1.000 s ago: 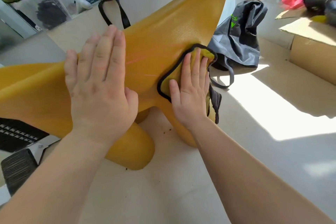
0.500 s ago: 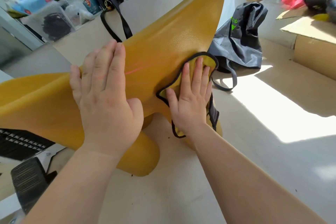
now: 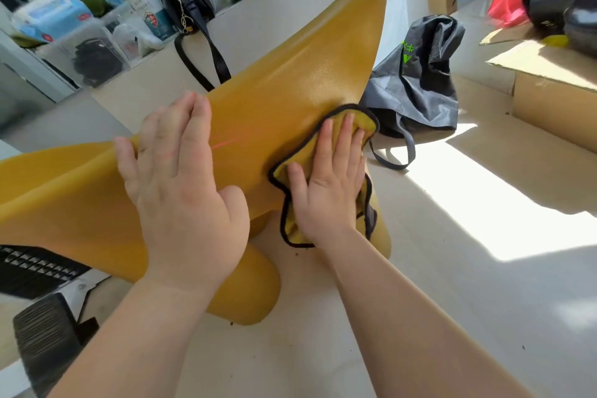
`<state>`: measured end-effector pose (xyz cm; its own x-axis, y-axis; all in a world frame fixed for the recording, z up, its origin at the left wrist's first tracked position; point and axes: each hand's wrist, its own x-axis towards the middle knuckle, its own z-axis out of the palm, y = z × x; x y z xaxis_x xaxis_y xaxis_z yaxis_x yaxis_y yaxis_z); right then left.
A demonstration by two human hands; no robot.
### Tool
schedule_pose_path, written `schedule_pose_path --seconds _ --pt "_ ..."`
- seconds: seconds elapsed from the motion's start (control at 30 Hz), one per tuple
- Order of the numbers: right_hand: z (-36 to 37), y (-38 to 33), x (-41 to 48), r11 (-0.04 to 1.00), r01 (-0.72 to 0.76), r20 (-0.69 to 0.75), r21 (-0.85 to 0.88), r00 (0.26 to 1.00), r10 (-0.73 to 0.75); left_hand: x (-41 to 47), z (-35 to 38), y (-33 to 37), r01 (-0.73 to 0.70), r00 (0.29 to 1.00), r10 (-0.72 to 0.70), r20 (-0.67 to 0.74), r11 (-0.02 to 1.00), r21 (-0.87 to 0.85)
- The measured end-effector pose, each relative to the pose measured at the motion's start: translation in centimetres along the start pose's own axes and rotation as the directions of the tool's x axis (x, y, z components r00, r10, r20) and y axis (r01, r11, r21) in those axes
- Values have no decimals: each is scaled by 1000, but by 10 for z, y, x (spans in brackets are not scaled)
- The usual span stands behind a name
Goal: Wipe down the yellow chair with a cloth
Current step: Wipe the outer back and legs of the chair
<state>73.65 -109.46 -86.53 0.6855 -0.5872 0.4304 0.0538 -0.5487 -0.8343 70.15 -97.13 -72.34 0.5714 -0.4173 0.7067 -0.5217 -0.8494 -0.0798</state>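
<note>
Grey bag [image 3: 416,87] crowds the chair's [image 3: 290,100] right side – floor [image 3: 452,268] nearer is open

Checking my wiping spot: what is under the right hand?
Under the right hand lies the cloth, pressed flat by straight fingers against the yellow chair. The chair surface beneath the cloth is covered, so its state cannot be seen.

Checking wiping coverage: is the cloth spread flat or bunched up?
Bunched. The cloth shows wavy, folded edges under the flat right hand on the yellow chair.

glossy yellow chair [image 3: 284,97] lies tipped; black-edged yellow cloth [image 3: 290,171] spread flat on it.
</note>
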Motion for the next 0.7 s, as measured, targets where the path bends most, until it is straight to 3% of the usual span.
schedule_pose_path --seconds 0.1,0.17,0.3,0.4,0.5,0.7 --pt "-2 19 -5 963 -226 47 146 974 222 -1 -3 0 10 1000 -10 14 1000 -9" --pt "-5 4 -2 947 -262 69 183 965 254 0 -4 1 15 1000 -15 25 1000 -17" --pt "-19 -52 18 982 -16 4 186 1000 15 1 -8 7 52 998 -50 38 997 -49" --pt "-28 -60 30 980 63 -12 188 998 -62 6 -13 17 88 994 -85 63 996 -35" --pt "-32 -30 32 991 62 32 121 997 -66 30 -20 34 27 992 -34 119 998 59" --pt "-34 -6 28 984 -45 125 171 992 23 117 -2 95 -233 923 187 335 967 103"
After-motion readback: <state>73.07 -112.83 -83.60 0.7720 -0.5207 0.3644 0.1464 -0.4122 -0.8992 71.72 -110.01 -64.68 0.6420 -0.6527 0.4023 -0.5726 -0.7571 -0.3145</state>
